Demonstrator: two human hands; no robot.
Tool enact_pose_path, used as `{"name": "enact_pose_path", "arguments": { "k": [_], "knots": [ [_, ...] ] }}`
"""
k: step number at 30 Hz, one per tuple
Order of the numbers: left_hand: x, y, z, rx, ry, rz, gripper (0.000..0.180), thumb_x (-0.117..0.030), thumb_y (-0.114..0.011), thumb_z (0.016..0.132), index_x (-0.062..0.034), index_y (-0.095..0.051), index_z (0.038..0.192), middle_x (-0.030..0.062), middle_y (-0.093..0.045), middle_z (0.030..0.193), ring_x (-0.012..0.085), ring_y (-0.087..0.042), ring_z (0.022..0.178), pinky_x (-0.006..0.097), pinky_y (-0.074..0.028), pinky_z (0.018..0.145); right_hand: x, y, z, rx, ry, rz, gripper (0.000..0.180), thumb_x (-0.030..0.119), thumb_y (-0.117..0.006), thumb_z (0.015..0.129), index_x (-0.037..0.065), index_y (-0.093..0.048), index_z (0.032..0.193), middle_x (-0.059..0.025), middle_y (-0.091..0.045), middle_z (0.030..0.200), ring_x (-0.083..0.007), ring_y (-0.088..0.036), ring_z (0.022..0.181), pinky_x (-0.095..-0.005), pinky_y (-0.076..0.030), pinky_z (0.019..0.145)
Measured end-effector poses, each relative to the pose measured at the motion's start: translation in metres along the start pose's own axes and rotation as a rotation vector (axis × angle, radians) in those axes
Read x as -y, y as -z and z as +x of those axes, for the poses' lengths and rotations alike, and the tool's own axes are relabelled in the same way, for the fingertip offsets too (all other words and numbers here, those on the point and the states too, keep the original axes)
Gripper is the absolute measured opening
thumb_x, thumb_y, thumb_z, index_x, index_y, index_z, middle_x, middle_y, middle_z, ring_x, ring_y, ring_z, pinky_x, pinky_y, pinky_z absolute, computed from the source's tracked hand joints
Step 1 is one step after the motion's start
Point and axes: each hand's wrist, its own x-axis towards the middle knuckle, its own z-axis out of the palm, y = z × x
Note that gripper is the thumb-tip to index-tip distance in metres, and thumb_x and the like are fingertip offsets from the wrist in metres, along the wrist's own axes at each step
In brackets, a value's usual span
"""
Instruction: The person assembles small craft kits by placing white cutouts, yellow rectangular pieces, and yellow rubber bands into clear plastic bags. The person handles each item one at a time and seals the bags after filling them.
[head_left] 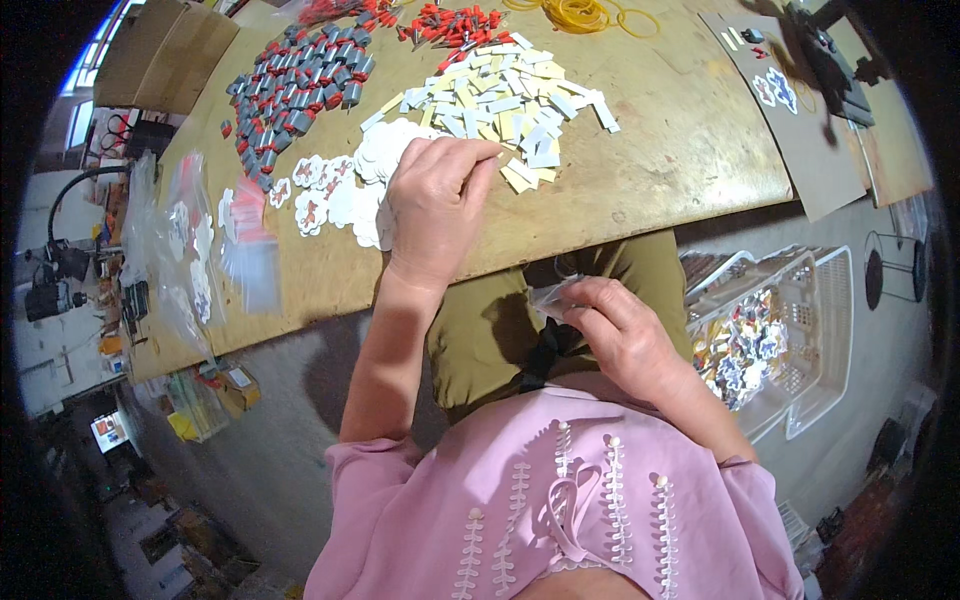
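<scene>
Near the body, the right hand (pixel 622 335) sits over the lap, below the counter (pixel 690 140) edge, fingers (pixel 585 305) pinching a small clear bag (pixel 552 298). The bag looks crumpled and thin; whether its mouth is open is hard to tell from here. Risk: the hold is a light pinch on slick film over the knees, so a slip drops the bag onto the lap or floor, out of easy reach.

Just right of the knee stands a white basket (pixel 820 320) with filled packets inside. It is low and off to the side, so anything dropped from the lap could miss it.

Further out, the left hand (pixel 435 205) rests on the counter, fingers (pixel 470 155) curled together and pressed on the white flower-shaped cards (pixel 330 195), at the edge where they meet the pile of white and yellow strips (pixel 505 100). Both piles are loose and touch each other, so a drag of the hand could mix them, or pick two stuck cards at once.

To the left lies a stack of clear bags (pixel 185 250), close to the counter edge; a sleeve brush could push them off.

Farthest: grey pieces with red ends (pixel 300 85), a red piece heap (pixel 455 25) and yellow rubber bands (pixel 580 15), all loose, near each other and easy to scatter.
</scene>
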Motion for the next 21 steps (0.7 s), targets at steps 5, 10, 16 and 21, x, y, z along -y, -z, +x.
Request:
{"name": "enact_pose_path", "arguments": {
  "k": [5, 10, 16, 21],
  "knots": [
    [-0.022, 0.008, 0.004, 0.048, 0.255, -0.281, 0.02, -0.007, -0.081, 0.089, -0.0077, -0.078, 0.109, 0.0081, -0.076, 0.096, 0.0288, -0.069, 0.09, 0.039, -0.057, 0.083, -0.003, 0.0, 0.006, -0.028, 0.002, -0.023, 0.019, 0.006, -0.071, 0.09, -0.003, -0.069, 0.106, -0.0175, -0.068, 0.122, -0.0353, -0.069, 0.117, -0.0428, -0.06, 0.098],
    [-0.009, 0.004, 0.008, 0.22, -0.019, -0.113, 0.016, -0.004, -0.078, 0.093, -0.0007, -0.077, 0.108, 0.0111, -0.071, 0.095, 0.0235, -0.071, 0.083, 0.034, -0.058, 0.075, 0.004, -0.001, 0.011, -0.059, 0.017, -0.011, 0.018, -0.003, -0.07, 0.083, -0.002, -0.07, 0.101, -0.0174, -0.069, 0.119, -0.0367, -0.071, 0.112, -0.0437, -0.062, 0.093],
    [-0.009, 0.014, 0.018, 0.343, 0.035, -0.121, 0.011, -0.014, -0.075, 0.096, -0.0049, -0.072, 0.102, 0.0133, -0.068, 0.098, 0.0359, -0.069, 0.096, 0.046, -0.057, 0.086, 0.003, -0.001, 0.004, -0.023, -0.008, -0.032, 0.021, 0.004, -0.071, 0.089, -0.002, -0.071, 0.109, -0.0162, -0.068, 0.123, -0.0346, -0.07, 0.116, -0.0425, -0.06, 0.097],
    [-0.008, 0.006, 0.011, 0.214, -0.031, 0.03, 0.01, -0.01, -0.074, 0.096, -0.0036, -0.068, 0.103, 0.013, -0.066, 0.094, 0.0314, -0.069, 0.088, 0.043, -0.056, 0.079, 0.004, 0.003, 0.006, -0.033, -0.009, -0.054, 0.02, 0.003, -0.071, 0.089, -0.002, -0.072, 0.108, -0.016, -0.068, 0.123, -0.0343, -0.07, 0.115, -0.0425, -0.061, 0.096]
  ]
}}
